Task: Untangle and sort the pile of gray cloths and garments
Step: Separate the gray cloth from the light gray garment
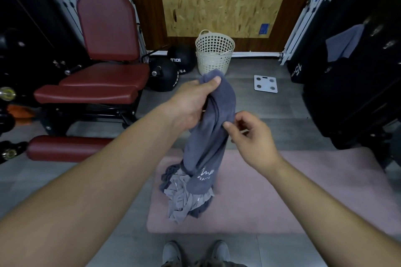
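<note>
In the head view, the left hand point(193, 102) grasps the top of the dark gray towel point(213, 115) and holds it above the pink mat point(282, 191), while the right hand point(249, 136) pinches a fold at the towel's side edge. The lower end of the towel reaches down into the pile of lighter gray garments point(184, 199) on the mat and seems caught there. To do this step well, I think the right hand should follow the edge downward and free the caught end slowly, without a strong pull.

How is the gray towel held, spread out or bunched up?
Bunched up: the gray towel hangs in rumpled folds from the left hand, while the right hand pinches its edge.
</note>
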Demonstrator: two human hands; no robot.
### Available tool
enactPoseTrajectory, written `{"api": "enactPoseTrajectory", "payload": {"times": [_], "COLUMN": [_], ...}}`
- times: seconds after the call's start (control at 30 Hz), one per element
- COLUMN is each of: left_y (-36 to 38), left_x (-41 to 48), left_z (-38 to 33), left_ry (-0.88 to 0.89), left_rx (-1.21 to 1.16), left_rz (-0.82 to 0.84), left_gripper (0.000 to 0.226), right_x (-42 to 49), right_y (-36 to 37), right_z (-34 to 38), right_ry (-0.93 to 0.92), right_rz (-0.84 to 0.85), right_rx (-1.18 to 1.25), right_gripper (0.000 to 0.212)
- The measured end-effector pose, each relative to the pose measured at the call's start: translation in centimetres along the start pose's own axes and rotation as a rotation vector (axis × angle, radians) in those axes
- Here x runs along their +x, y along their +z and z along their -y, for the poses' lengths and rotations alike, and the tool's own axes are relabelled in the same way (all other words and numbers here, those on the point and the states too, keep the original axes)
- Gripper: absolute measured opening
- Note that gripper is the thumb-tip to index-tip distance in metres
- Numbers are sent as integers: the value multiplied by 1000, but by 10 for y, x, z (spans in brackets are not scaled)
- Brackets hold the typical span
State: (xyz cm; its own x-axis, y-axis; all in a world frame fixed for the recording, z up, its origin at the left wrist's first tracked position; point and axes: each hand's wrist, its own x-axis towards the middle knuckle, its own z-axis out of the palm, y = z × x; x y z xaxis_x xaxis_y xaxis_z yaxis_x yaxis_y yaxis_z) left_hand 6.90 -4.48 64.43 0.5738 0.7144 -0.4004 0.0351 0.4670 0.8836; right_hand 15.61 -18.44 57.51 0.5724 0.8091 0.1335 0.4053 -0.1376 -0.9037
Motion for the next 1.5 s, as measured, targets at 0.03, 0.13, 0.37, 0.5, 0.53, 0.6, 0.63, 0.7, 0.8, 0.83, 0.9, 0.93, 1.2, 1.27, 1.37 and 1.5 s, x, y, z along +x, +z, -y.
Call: {"api": "enactPoseTrajectory", "payload": {"times": [0.03, 0.13, 0.37, 0.5, 0.53, 0.6, 0.63, 0.7, 0.8, 0.83, 0.9, 0.93, 1.2, 1.27, 1.37, 1.5], "left_y": [-3, -9, -37, -33, -31, -31, -31, -33, -38, -37, -34, -31, -27, -29, -38, -46], "left_x": [-2, -14, -29, -28, -30, -29, -27, -25, -17, -17, -18, -21, -53, -51, -47, -42], "left_z": [-2, -5, 58, 76, 73, 66, 62, 52, 44, 42, 42, 43, 76, 80, 80, 68], "left_ry": [16, 85, 122, 128, 104, 59, 44, 45, 73, 78, 70, 68, 34, 70, 42, -51], "left_rx": [13, 85, 516, 454, 363, 226, 183, 114, 125, 130, 137, 170, 748, 737, 577, 251], "left_rz": [12, 155, 328, 194, 191, 175, 162, 144, 119, 119, 122, 157, 353, 257, 150, 41], "left_gripper": [33, 34, 57, 46, 41, 22, 14, 11, 15, 15, 10, 14, 65, 42, 21, 9], "right_x": [0, 0, 30, 30, 27, 19, 13, 2, -8, -9, -8, -5, 16, 13, 9, -10], "right_y": [1, 3, -3, 1, 0, -3, -6, -12, -23, -25, -23, -21, 1, 8, 12, 6], "right_z": [3, 17, 42, 46, 45, 40, 33, 16, -1, -2, 2, 5, 34, 35, 38, 34], "right_ry": [37, 218, 524, 482, 462, 399, 359, 341, 464, 478, 467, 472, 823, 805, 684, 567], "right_rz": [45, 67, -67, -9, 32, 118, 155, 293, 517, 530, 448, 361, -60, -22, 130, 304], "right_rx": [43, 290, 942, 929, 912, 790, 663, 416, 264, 256, 327, 431, 724, 769, 827, 522], "right_gripper": [20, 22, 28, 22, 19, 18, 19, 34, 43, 36, 33, 34, 29, 32, 11, 13]}}
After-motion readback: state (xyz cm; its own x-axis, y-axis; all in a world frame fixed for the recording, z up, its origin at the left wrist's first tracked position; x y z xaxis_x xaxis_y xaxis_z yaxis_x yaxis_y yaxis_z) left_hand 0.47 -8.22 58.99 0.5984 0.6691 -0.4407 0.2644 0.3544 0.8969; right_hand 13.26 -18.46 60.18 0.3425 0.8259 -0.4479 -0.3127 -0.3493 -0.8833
